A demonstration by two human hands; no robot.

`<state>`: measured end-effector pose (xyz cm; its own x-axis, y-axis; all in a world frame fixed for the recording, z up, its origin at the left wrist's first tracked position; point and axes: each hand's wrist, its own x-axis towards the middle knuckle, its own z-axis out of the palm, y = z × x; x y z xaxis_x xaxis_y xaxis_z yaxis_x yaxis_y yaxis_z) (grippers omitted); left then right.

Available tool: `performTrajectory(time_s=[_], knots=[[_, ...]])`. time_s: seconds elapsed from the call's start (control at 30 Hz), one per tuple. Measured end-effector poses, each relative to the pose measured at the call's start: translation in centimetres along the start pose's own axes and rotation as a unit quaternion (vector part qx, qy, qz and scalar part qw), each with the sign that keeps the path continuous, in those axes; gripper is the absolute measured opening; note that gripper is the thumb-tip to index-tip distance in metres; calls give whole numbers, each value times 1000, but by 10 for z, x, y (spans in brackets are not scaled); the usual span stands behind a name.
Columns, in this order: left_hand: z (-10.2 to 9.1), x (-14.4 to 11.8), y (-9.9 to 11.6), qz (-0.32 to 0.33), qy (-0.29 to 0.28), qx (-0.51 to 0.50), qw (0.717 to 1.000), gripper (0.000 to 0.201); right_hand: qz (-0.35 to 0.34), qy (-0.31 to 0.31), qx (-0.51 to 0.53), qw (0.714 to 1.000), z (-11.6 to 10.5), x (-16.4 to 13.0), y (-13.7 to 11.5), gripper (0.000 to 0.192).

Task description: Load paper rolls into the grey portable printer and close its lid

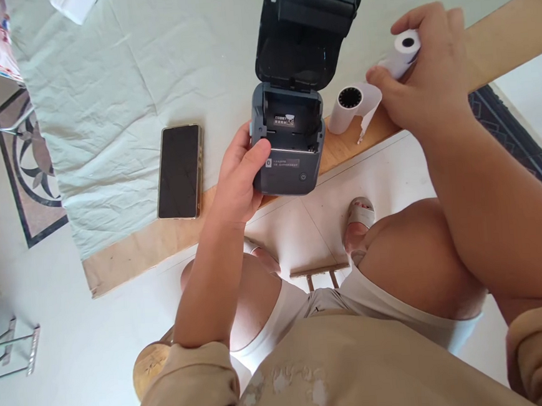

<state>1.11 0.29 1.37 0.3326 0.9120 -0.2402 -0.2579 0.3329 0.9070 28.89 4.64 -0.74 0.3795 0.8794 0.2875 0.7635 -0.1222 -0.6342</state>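
My left hand (pixel 237 179) grips a small dark thermal printer (pixel 282 180) by its left side, thumb on the front edge. The printer's black lid (pixel 296 51) is swung up, and its paper bay shows a printed label and no roll. My right hand (pixel 437 74) is closed around a narrow white paper roll (pixel 397 62), thumb on one side and fingers on the other. Between that hand and the printer stands a second white paper roll (pixel 338 119) with a dark toothed core. Its loose paper end curls out to the right and has a torn tip.
A phone (pixel 179 172) with a dark screen lies on the pale green cloth (pixel 98 148) to the left. The wooden table edge (pixel 147 247) runs along my side. A white object (pixel 76 4) sits at the far upper left. A wooden stool (pixel 150 366) is by my left side.
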Motion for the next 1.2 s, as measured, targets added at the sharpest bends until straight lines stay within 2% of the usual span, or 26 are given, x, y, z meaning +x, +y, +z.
performTrajectory(time_s=[0.03,0.1,0.17,0.2,0.33,0.43,0.53,0.6,0.63,0.7,0.8,0.87,0.9,0.93,1.0,1.1,1.2], knots=[[0,0,-1,2,-1,-2,1000,33,3,9,11,1000,0,-2,-1,53],[0,1,-3,19,2,-13,1000,31,-6,28,43,999,-1,-4,-3,65],[0,1,-6,31,5,-22,999,30,6,47,129,991,-2,-3,-1,78],[0,1,-7,31,4,-24,999,29,33,59,192,979,-1,0,0,75],[-1,2,-8,33,0,-29,999,28,200,72,392,895,-2,21,7,31],[-3,2,-7,41,-8,-22,999,29,239,50,444,862,-8,31,7,25],[-6,3,-8,37,-18,-5,999,32,231,-22,504,832,-14,29,3,15],[-8,5,-9,43,-24,6,999,38,190,-47,537,820,-13,23,1,5],[-9,6,-10,47,-26,12,999,41,160,-43,544,822,-11,19,-1,6],[-10,7,-10,49,-26,20,998,46,79,-6,534,842,-6,8,-7,26],[-10,7,-10,35,-20,24,999,49,-124,56,450,883,-2,-14,-23,51],[-10,7,-10,32,-22,18,999,48,-235,84,344,905,-3,-32,-39,54],[-10,6,-10,33,-24,14,999,47,-254,71,313,912,-4,-40,-48,50],[-11,6,-11,37,-26,9,999,46,-244,52,292,923,-5,-48,-56,44],[-13,7,-13,52,-21,3,998,43,-265,33,265,927,-5,-58,-69,38],[-15,8,-16,77,-5,1,997,38,-330,61,226,914,-4,-63,-77,36],[-15,8,-17,71,-10,-3,997,35,-353,88,173,915,1,-61,-76,29]])
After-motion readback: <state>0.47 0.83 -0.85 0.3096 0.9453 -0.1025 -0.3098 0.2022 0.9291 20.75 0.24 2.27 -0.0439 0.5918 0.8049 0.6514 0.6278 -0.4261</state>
